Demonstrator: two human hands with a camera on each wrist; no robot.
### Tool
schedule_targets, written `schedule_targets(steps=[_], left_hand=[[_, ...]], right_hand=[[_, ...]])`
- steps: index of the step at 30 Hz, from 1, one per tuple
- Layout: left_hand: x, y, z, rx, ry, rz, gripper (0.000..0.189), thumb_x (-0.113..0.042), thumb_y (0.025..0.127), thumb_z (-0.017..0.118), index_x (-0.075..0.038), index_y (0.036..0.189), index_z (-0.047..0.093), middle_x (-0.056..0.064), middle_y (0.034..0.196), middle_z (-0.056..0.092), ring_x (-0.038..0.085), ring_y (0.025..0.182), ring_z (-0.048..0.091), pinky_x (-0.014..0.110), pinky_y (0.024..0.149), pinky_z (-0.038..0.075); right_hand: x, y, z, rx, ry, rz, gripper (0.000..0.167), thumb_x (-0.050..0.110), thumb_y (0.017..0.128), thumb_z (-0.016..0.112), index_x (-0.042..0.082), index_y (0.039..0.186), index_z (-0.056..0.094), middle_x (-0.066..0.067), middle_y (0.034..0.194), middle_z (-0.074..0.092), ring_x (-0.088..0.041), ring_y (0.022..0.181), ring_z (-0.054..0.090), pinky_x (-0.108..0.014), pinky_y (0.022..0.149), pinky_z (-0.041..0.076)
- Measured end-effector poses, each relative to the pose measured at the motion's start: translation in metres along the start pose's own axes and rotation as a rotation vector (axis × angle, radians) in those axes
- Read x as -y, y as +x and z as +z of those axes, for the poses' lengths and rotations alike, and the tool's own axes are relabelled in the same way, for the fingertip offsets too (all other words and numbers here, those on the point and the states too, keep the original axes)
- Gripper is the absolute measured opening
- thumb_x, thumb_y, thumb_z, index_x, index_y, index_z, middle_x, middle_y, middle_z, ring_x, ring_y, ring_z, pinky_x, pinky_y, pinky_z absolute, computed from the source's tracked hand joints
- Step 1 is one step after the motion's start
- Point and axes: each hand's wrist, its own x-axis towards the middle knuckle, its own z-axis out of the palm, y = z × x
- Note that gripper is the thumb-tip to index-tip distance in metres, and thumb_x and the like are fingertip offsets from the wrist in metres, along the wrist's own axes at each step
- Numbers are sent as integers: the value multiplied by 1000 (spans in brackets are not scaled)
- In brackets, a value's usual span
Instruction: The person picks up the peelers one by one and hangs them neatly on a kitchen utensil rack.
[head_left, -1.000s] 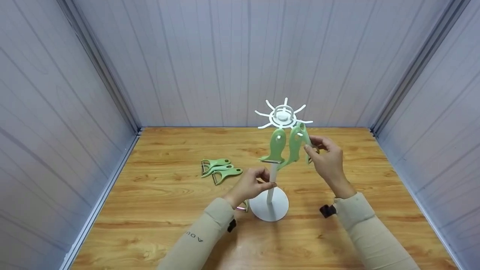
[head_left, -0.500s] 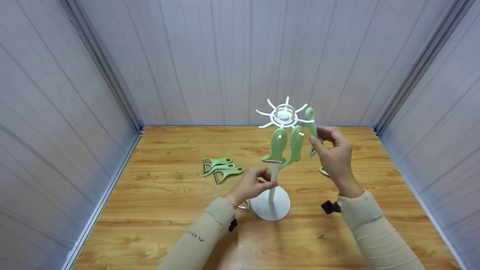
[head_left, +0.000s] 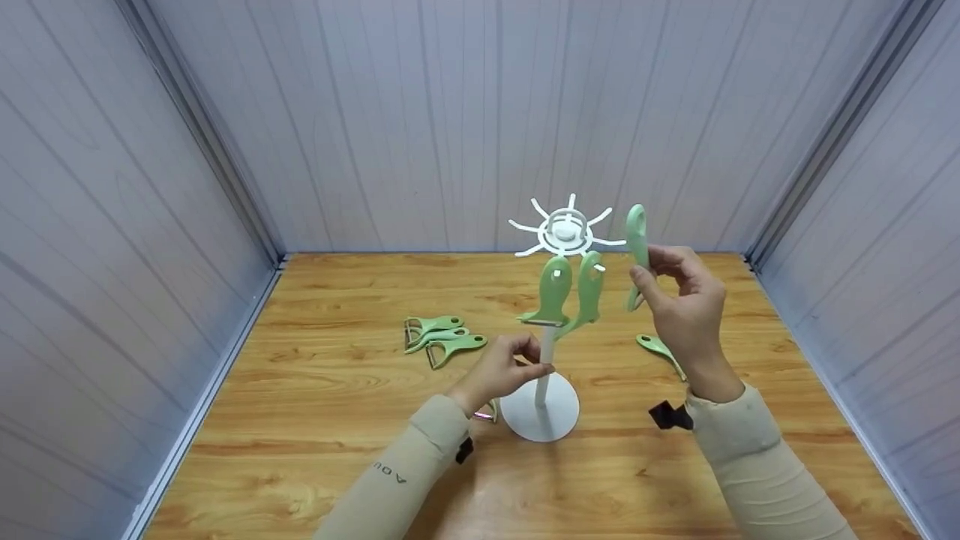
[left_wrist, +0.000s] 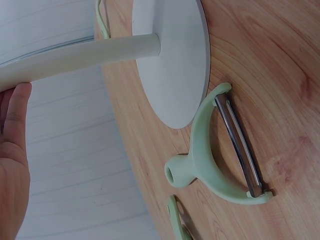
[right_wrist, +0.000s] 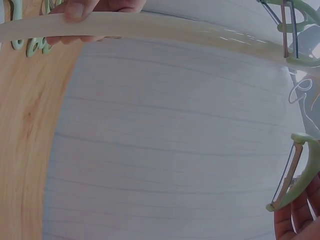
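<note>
My left hand (head_left: 504, 369) grips the pole (head_left: 547, 346) of a white stand, whose round base (head_left: 559, 412) rests on the wooden table. Curved hooks (head_left: 604, 242) spread from the stand's top. Two green peelers (head_left: 554, 291) hang from the front hooks, blades down. To the right of the hooks, my right hand (head_left: 686, 311) pinches another green peeler (head_left: 637, 229), held upright with its holed handle end up and apart from the stand. The right wrist view shows that peeler's blade end (right_wrist: 295, 175) beside the fingers.
Several green peelers (head_left: 442, 334) lie bunched on the table left of the stand. One peeler (left_wrist: 205, 150) lies close beside the base, partly hidden by my left forearm in the head view. Another peeler (head_left: 660, 352) lies to the right. Pale panels (head_left: 480, 120) enclose the table.
My right hand has moved right and slightly up with its peeler, away from the hanging ones and past the hook tips. The peeler lying at right has come into view. My left hand stays put.
</note>
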Motion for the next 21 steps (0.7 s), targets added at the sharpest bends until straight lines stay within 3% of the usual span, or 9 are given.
schedule_targets(steps=[13, 21], left_hand=[[-1, 0, 0, -11, 37, 11, 14, -10, 96, 83, -3, 95, 72, 9, 97, 78, 6, 90, 70, 30, 85, 63], [-2, 1, 0, -9, 23, 15, 14, -9, 96, 83, -1, 95, 71, 11, 97, 77, 8, 90, 69, 38, 88, 65]], right_hand=[[5, -8, 0, 8, 113, -131, 22, -22, 86, 70, -18, 108, 72, 8, 103, 75, -9, 94, 69, -23, 89, 58], [7, -11, 2, 36, 134, -165, 25, -24, 86, 68, -19, 110, 72, 5, 106, 76, -12, 96, 72, -23, 90, 60]])
